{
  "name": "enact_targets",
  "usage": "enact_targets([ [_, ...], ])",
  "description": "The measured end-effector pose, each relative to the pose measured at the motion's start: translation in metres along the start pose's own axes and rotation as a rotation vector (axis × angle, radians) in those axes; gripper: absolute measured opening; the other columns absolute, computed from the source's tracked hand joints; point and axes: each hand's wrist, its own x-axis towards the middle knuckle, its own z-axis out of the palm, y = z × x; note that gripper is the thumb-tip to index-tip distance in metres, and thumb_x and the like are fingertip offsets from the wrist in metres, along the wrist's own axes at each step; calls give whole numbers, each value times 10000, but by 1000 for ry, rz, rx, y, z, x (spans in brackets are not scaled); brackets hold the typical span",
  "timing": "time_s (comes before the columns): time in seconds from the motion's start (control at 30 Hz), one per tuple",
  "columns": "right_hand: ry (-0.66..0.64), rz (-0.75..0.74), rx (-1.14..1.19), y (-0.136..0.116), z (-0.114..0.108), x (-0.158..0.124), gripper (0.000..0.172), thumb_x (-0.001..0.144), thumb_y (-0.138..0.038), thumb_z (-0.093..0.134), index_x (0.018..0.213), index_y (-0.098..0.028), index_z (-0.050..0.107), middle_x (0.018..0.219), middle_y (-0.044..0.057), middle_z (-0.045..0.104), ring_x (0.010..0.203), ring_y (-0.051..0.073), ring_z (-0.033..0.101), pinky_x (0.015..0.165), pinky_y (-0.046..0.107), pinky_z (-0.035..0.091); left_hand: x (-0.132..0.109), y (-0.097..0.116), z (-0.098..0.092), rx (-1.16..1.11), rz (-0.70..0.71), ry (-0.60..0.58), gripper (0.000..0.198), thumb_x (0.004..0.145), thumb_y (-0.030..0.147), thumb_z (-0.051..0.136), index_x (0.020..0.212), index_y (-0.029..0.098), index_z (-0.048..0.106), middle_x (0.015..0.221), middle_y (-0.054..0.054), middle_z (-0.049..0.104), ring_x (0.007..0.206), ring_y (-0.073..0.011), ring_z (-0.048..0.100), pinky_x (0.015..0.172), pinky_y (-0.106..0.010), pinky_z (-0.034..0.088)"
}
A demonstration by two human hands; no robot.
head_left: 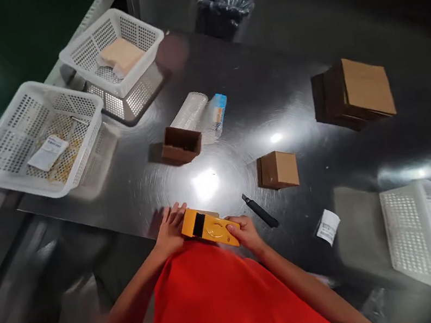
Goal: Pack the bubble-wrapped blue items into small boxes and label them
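Observation:
My right hand (246,232) grips the right end of a flat yellow box (216,229) with a black band, thumb on top. The box is tilted close to my red shirt, at the table's near edge. At its left end is my left hand (172,228), fingers stretched out; whether it touches the box I cannot tell. A strip of tan cardboard (210,213) shows just behind the box. A black utility knife (260,211) lies to the right of my right hand.
Beyond my hands are an open brown box (182,144), bubble wrap (190,111) and a blue-and-white package (218,111). Cardboard boxes (286,168) (366,89), a white label (328,226) and a white basket (407,234) are right. Two baskets (87,119) (71,56) stand left; a lined bin (219,20) is behind.

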Motion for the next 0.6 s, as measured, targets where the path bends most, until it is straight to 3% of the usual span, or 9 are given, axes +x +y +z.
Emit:
enact_targets([
  [0.07,-4,-9,-18,-2,-1,0,666,699,-839,531,496,-206,500,495,-13,417,490,118,347,450,254,269,-4,12,-12,-142,-293,165,436,971,225,440,1379,202,592,1548,-146,481,1493,-330,340,1217,-590,264],
  [0.13,-15,-24,-31,-6,-3,0,669,712,-837,527,491,-207,489,511,-2,434,490,123,360,454,262,286,-4,26,-24,-419,-611,283,388,986,314,416,1244,179,672,1406,-171,589,1342,-311,514,1125,-523,405],
  [0.2,-27,-45,-54,-9,-6,0,673,727,-835,522,492,-205,486,524,6,443,490,124,367,460,268,297,2,40,-35,-819,-800,240,406,966,449,450,1106,163,702,1145,-149,697,1068,-261,646,955,-430,514],
  [0.27,-42,-59,-80,-13,-7,0,667,749,-822,516,495,-206,478,527,5,434,488,123,359,460,269,295,12,52,-42,-1172,-850,138,427,895,550,531,958,158,689,893,-84,697,823,-200,637,773,-340,524],
  [0.33,-54,-68,-99,-16,-8,0,663,774,-809,503,491,-211,452,517,-2,411,483,119,335,455,270,284,21,59,-46,-1300,-878,139,413,795,579,623,775,167,621,699,-6,591,651,-136,529,620,-269,444],
  [0.43,-57,-72,-113,-19,-7,-1,666,792,-808,483,484,-224,392,496,-15,359,474,116,293,443,274,251,28,59,-46,-1232,-911,214,394,700,537,664,611,197,486,589,52,424,569,-91,378,526,-237,301],
  [0.6,-64,-49,-120,-23,-6,-2,663,802,-802,496,494,-230,364,486,-33,317,461,103,267,442,274,244,27,50,-45,-1047,-911,211,299,738,455,577,605,194,517,591,33,464,584,-109,400,547,-256,308],
])
